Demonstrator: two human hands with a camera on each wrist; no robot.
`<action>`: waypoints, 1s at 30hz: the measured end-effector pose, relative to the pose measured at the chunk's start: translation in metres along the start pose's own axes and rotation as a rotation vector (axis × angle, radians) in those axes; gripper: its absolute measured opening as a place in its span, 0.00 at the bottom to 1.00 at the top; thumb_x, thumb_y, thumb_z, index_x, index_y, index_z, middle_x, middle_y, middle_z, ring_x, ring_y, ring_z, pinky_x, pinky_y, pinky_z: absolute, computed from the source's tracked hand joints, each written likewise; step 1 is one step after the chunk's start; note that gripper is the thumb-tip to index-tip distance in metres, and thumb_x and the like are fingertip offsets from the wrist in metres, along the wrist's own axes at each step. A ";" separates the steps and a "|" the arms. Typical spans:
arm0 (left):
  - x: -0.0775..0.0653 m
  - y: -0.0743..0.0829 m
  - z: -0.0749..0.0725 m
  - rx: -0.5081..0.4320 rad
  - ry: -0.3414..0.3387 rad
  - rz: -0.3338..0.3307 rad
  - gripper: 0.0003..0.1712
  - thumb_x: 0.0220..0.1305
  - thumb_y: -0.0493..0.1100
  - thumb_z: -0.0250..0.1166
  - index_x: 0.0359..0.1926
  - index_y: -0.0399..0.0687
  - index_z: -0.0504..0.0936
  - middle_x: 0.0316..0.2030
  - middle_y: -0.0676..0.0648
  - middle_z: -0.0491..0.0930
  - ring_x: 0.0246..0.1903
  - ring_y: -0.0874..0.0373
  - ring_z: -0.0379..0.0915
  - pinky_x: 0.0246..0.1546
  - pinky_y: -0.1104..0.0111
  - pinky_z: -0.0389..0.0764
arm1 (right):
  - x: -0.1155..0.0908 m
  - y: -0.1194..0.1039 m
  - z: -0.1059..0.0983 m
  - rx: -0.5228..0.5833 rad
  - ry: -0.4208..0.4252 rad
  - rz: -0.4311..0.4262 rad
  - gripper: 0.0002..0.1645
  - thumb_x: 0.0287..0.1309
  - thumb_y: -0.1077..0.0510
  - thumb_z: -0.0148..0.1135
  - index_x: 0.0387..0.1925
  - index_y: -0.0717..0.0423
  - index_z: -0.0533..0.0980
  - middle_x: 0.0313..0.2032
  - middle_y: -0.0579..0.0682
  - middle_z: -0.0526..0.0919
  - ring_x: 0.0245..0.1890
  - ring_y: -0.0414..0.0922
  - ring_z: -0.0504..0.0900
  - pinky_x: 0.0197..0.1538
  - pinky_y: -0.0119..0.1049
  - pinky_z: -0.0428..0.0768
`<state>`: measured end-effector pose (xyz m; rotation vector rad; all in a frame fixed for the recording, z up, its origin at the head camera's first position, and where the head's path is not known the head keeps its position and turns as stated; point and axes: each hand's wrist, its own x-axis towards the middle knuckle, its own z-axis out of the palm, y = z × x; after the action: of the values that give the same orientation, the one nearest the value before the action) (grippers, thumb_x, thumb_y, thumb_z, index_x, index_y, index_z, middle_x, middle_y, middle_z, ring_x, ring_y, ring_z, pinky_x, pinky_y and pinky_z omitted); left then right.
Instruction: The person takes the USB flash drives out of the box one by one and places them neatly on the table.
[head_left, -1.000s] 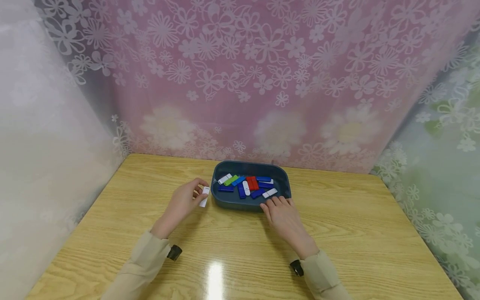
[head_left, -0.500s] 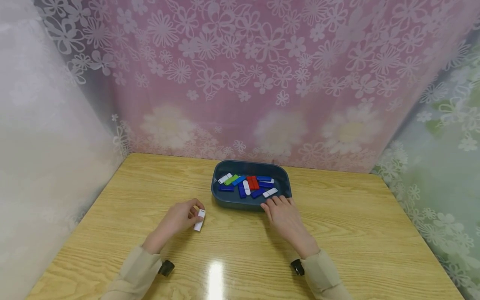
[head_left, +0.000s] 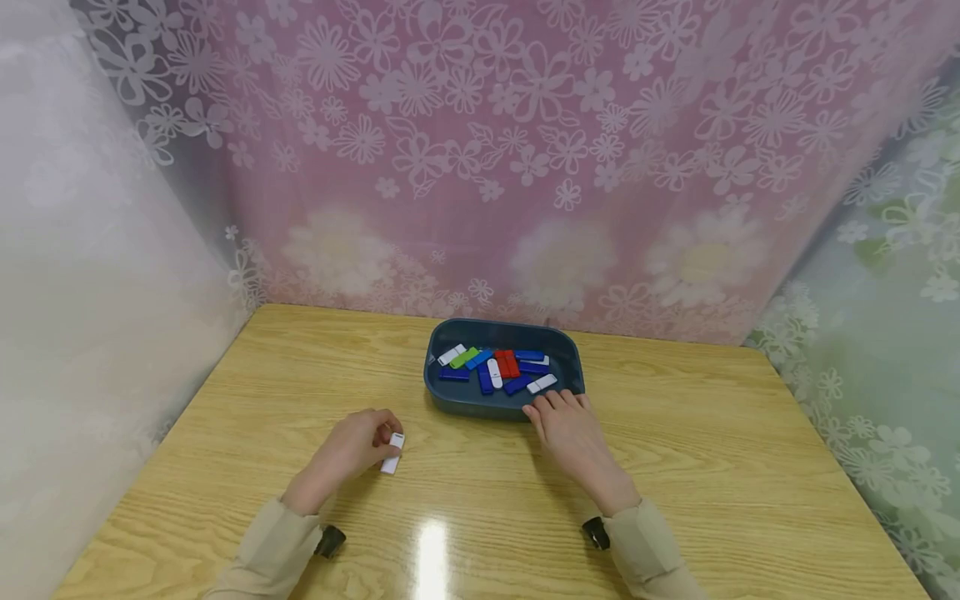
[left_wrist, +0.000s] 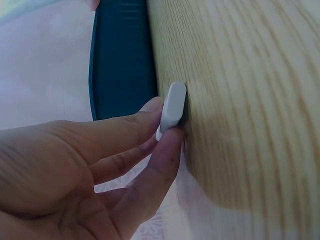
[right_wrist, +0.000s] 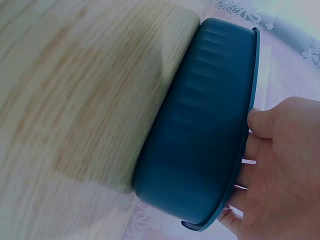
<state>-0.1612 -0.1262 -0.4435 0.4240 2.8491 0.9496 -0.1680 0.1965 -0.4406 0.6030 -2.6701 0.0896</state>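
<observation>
Between thumb and fingers, my left hand (head_left: 347, 447) pinches a white USB stick (head_left: 391, 460), left of a dark teal plastic basket (head_left: 472, 410). In the left wrist view the stick (left_wrist: 174, 104) is close over the wood, its rounded end toward the camera. My right hand (head_left: 573, 437) holds the basket's front right rim. The right wrist view shows the thumb at the rim of the basket (right_wrist: 195, 120) and the other fingers reaching behind it. Inside lie several USB sticks, among them red ones (head_left: 507, 364), a green one (head_left: 464, 358), and blue and white ones.
The wooden table (head_left: 675, 442) extends around the basket on both sides and in front. A pink floral curtain (head_left: 480, 167) hangs right behind its back edge, with pale sheets at left and right.
My left hand has moved from beside the basket's left end toward me and slightly left, carrying the white USB stick down to the table. The right hand stays on the basket rim.
</observation>
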 end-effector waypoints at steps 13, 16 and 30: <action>-0.004 -0.002 -0.007 0.040 -0.045 0.015 0.09 0.57 0.37 0.75 0.36 0.46 0.83 0.26 0.53 0.76 0.26 0.62 0.68 0.28 0.69 0.70 | 0.001 0.001 0.001 0.006 -0.019 0.018 0.15 0.72 0.51 0.58 0.34 0.57 0.79 0.33 0.52 0.82 0.37 0.54 0.77 0.41 0.46 0.71; -0.003 -0.002 -0.008 0.058 -0.026 0.026 0.08 0.59 0.38 0.74 0.36 0.45 0.83 0.27 0.53 0.77 0.26 0.62 0.70 0.29 0.68 0.72 | 0.002 0.001 0.000 0.007 -0.022 0.021 0.15 0.72 0.51 0.58 0.33 0.57 0.79 0.33 0.52 0.82 0.37 0.54 0.77 0.41 0.46 0.71; 0.026 0.024 -0.011 0.072 0.234 0.093 0.06 0.67 0.38 0.68 0.43 0.42 0.85 0.38 0.45 0.82 0.37 0.50 0.83 0.35 0.59 0.83 | 0.001 0.000 -0.001 0.002 -0.028 0.023 0.15 0.72 0.51 0.58 0.34 0.57 0.79 0.34 0.52 0.83 0.38 0.53 0.78 0.42 0.46 0.71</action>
<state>-0.1824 -0.1067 -0.4210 0.4863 3.1073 0.9736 -0.1684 0.1958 -0.4393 0.5776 -2.7044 0.0906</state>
